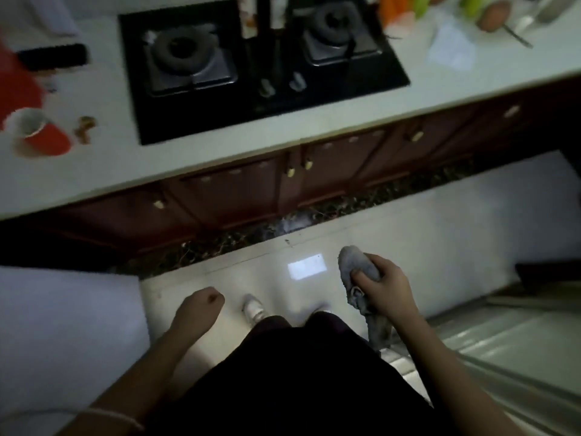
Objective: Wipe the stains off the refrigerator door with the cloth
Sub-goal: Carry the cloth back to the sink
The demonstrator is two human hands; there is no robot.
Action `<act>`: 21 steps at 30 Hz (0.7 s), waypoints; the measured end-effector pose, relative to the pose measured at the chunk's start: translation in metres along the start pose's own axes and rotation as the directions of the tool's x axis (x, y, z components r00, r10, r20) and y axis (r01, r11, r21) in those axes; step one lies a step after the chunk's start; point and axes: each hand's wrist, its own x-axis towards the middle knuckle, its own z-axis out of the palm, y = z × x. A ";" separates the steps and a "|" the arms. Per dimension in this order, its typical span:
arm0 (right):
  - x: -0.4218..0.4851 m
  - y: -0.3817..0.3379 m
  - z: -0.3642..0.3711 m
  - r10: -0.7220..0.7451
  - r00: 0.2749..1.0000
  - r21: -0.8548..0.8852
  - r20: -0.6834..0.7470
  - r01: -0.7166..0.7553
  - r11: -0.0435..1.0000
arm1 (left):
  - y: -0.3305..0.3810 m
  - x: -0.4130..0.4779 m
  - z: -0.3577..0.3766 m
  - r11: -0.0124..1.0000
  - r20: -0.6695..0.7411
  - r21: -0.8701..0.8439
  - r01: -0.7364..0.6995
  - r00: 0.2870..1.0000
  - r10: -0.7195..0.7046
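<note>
Grey cloth (358,269) bunched in right hand (385,286), fingers wrapped around it, over floor tiles. Left hand (201,305) curled, empty. Wiping apparently not begun; next, turning toward pale refrigerator-like surface (503,341) at right.

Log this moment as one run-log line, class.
stage: carrying | right hand: gripping grey cloth | left hand: fisted, empty | wiping: not begun

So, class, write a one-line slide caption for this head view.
Right hand grips a grey cloth, left hand closed and empty, facing a two-burner hob.
</note>
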 end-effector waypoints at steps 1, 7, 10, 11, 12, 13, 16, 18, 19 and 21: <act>-0.008 0.016 -0.010 0.042 0.998 0.034 -0.049 -0.040 0.999 | 0.017 0.004 0.001 0.998 0.023 0.048 -0.038 0.999 0.037; -0.040 0.102 -0.047 0.241 0.940 0.238 -0.242 -0.183 0.954 | 0.076 0.025 0.018 0.962 0.049 0.208 -0.179 0.984 0.172; -0.043 0.122 -0.061 0.272 0.921 0.286 -0.281 -0.190 0.939 | 0.096 0.027 0.025 0.944 0.040 0.249 -0.216 0.976 0.213; -0.041 0.127 -0.065 0.276 0.916 0.292 -0.291 -0.189 0.937 | 0.101 0.029 0.025 0.938 0.041 0.264 -0.225 0.974 0.222; -0.038 0.130 -0.069 0.277 0.911 0.289 -0.305 -0.188 0.939 | 0.107 0.031 0.025 0.930 0.048 0.285 -0.233 0.972 0.229; -0.035 0.133 -0.072 0.278 0.907 0.280 -0.318 -0.190 0.941 | 0.114 0.033 0.023 0.921 0.059 0.308 -0.237 0.971 0.231; -0.018 0.130 -0.086 0.298 0.888 0.266 -0.352 -0.210 0.941 | 0.144 0.047 0.019 0.897 0.104 0.370 -0.242 0.970 0.218; -0.003 0.129 -0.095 0.281 0.884 0.231 -0.374 -0.205 0.951 | 0.172 0.063 0.019 0.869 0.129 0.416 -0.268 0.963 0.235; 0.004 0.129 -0.099 0.255 0.887 0.197 -0.386 -0.191 0.962 | 0.187 0.073 0.020 0.857 0.148 0.430 -0.284 0.959 0.243; 0.016 0.129 -0.110 0.198 0.890 0.113 -0.410 -0.166 0.980 | 0.221 0.095 0.025 0.841 0.206 0.444 -0.308 0.949 0.239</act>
